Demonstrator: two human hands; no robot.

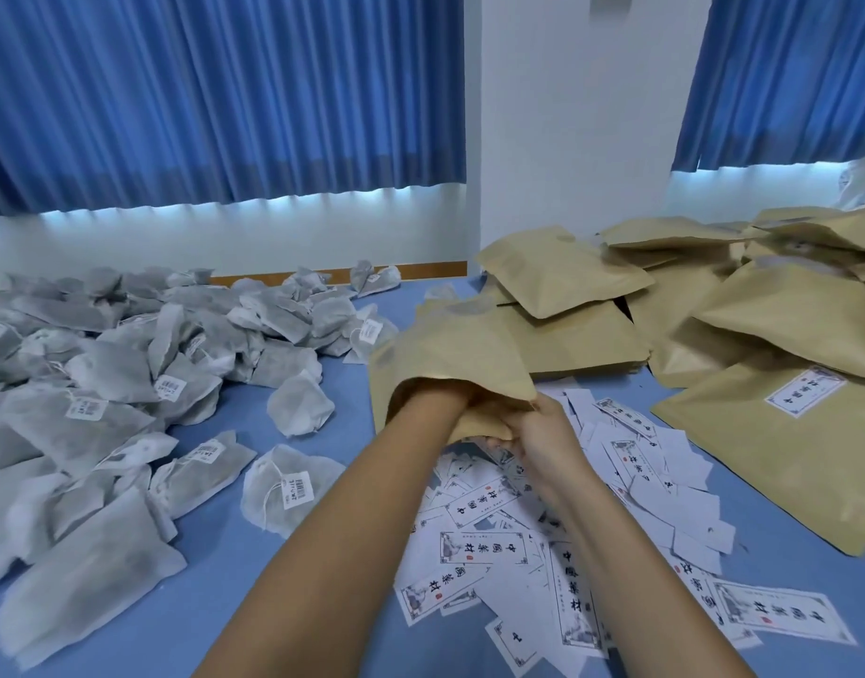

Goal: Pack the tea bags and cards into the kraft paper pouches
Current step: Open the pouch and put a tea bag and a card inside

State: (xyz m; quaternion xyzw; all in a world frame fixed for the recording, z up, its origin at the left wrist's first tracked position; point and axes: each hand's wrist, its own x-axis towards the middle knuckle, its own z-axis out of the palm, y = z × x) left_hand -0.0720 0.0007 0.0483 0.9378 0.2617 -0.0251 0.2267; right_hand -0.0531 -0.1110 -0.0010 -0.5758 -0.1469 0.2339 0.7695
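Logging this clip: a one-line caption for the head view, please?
Left forearm reaching into a kraft pouch whose mouth the right hand grips, tea bags left, cards below.

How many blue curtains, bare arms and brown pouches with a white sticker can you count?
Blue curtains: 2
Bare arms: 2
Labelled kraft pouches: 1
Total: 5

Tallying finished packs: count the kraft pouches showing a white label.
1: the labelled kraft pouch lies label-up at far right, beside the cards. The stacked pouches behind it may hide more labels.
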